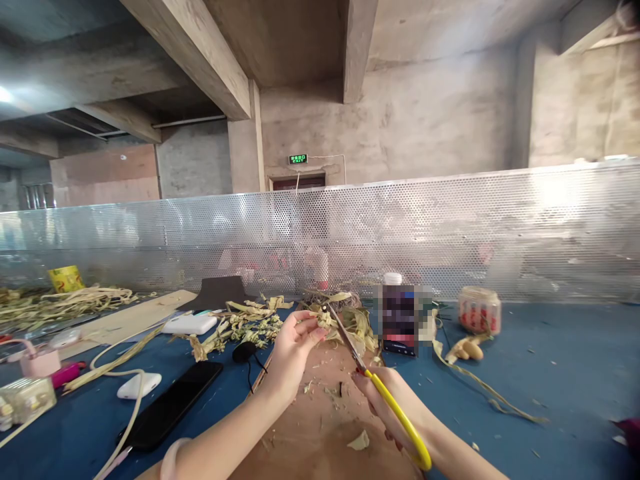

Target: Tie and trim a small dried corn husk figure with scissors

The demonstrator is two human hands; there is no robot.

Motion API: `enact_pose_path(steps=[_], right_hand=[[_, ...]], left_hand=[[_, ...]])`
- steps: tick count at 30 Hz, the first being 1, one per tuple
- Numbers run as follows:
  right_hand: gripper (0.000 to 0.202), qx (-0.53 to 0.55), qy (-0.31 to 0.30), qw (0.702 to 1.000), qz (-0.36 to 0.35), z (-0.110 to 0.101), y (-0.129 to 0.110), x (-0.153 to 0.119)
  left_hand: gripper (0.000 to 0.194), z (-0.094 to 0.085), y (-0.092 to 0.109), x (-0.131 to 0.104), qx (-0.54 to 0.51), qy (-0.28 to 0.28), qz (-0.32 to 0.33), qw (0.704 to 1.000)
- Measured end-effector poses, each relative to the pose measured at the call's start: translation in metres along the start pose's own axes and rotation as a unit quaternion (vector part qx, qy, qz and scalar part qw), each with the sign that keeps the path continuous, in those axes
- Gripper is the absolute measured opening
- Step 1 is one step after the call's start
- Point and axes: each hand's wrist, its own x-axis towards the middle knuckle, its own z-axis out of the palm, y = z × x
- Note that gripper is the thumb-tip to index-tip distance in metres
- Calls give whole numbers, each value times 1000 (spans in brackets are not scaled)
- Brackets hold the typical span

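Note:
My left hand (299, 350) pinches a small pale piece of dried husk (326, 319) between thumb and fingers, over the far end of a brown board (320, 413). In my right hand (387, 400) is a pair of scissors (400, 410) with yellow handles. Their metal blades point up and left, with the tips beside the husk piece; I cannot tell whether they touch it. Behind my hands lies a heap of dry husk strips (357, 327). Small scraps and a larger pale flake (359, 440) are scattered on the board.
Left on the blue table (565, 353) are a black phone (173, 403), a white earbud case (139, 385), cables, a white power bank (190, 324) and a husk pile (245, 327). Right are a partly blurred box (399, 320) and a plastic jar (479, 310). A perforated metal screen (425, 233) stands behind.

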Motion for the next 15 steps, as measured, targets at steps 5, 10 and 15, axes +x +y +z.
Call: enact_pose_path(steps=[5, 10, 15], right_hand=[[32, 6, 13, 1000, 4, 1, 0, 0], [32, 22, 18, 999, 18, 4, 3, -1], [33, 26, 6, 999, 24, 1, 2, 1]], left_hand=[[31, -1, 0, 0, 2, 2, 1, 1000], [31, -1, -1, 1, 7, -1, 0, 1000], [31, -2, -1, 1, 22, 3, 3, 1000]])
